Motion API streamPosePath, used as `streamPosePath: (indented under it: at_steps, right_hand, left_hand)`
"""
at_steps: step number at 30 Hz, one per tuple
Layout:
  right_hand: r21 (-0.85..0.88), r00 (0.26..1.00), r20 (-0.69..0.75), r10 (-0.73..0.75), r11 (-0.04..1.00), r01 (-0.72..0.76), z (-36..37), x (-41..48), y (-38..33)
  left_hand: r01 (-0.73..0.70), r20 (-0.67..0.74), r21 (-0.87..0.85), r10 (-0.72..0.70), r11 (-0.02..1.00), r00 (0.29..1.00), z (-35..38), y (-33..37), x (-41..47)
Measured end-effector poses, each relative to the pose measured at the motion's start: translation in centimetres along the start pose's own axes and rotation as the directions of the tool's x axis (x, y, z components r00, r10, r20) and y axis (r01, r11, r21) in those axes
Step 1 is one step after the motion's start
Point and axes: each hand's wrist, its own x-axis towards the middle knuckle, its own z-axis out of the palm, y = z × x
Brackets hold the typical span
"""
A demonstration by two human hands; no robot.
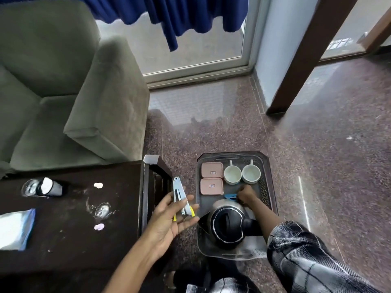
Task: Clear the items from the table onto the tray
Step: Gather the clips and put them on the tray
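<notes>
On the floor, just right of the dark table [74,240]: smoky plastic tray [249,156].

Tray contents:
- Far left: two pink lidded boxes [212,170], one behind the other and touching. Each has a small label, print too small to read. Lids on, insides not visible.
- Far right: two white cups [232,174], upright, side by side, handles pointing away. They look empty.
- Near end: steel kettle [227,226], black lid closed. Its handle side is partly covered by the right forearm.
- Between kettle and boxes: small blue piece [229,196], too small to identify.

Right hand [246,194]: down in the tray, knuckles up, fingertips bent at the blue piece. The back of the hand hides the contact, so I cannot tell whether it grips or only touches.

Left hand [169,220]: palm up over the floor, between table and tray. Fingers are nearly straight, with the thumb laid across a silver folding tool [179,195] with yellow tips, pinning it to the fingers.

On the table:
- Clear glass [29,187] touching a black cup [53,188] that lies on its side with white material in its mouth.
- Second clear glass [102,210], outline hard to read.
- Two small pale lumps [98,185].
- Blue-and-white packet [14,229], cut off by the left frame edge.

The tray's near right corner is hidden by the plaid sleeve [306,261].
</notes>
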Motion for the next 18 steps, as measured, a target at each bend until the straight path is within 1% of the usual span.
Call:
streamPosePath:
  at_steps: [5,8,10,12,13,14,15,16,17,18]
  right_hand:
    - [-0.157,0.998,0.044,-0.037,0.987,0.044,0.1,0.1,0.0]
    - [-0.200,0.999,0.032,-0.039,0.979,0.044,-0.4,0.1,-0.2]
    - [-0.170,0.998,-0.006,-0.057,0.984,0.056,-1.6,-1.4,-1.3]
    - [-0.008,0.991,-0.028,-0.128,0.992,0.128,-2.7,-4.5,-3.3]
    - [0.139,0.986,-0.004,-0.168,0.976,0.167,-3.1,-6.7,-4.5]
    - [0.320,0.976,0.049,-0.211,0.929,0.185,-3.4,-8.8,-5.4]
    - [0.488,0.957,0.128,-0.262,0.856,0.170,-3.6,-11.2,-6.3]
    - [0.622,0.921,0.210,-0.329,0.771,0.133,-3.8,-13.4,-7.0]
    - [0.707,0.878,0.273,-0.393,0.701,0.094,-3.9,-15.4,-7.5]
    - [0.756,0.846,0.305,-0.438,0.652,0.064,-3.9,-16.9,-7.8]
  left_hand:
    - [-0.025,-0.024,0.045,0.026,0.999,0.999,0.0,-0.1,0.5]
    - [-0.024,-0.055,0.067,0.028,0.997,0.998,0.0,-0.5,1.2]
    - [-0.017,-0.086,0.074,0.023,0.997,0.996,0.3,-0.5,1.8]
    - [-0.020,-0.110,0.062,0.026,0.998,0.994,0.6,-0.5,2.5]
    - [-0.020,-0.119,0.056,0.026,0.998,0.993,0.9,-0.5,2.9]
    - [-0.018,-0.131,0.047,0.024,0.999,0.991,1.2,-0.5,3.2]
    - [-0.016,-0.144,0.036,0.021,0.999,0.989,1.5,-0.5,3.5]
    - [-0.019,-0.158,0.025,0.022,1.000,0.987,1.9,-0.5,3.8]
    - [-0.026,-0.172,0.017,0.028,1.000,0.985,2.2,-0.5,4.1]
    - [-0.040,-0.183,0.010,0.041,0.999,0.982,2.5,-0.4,4.3]
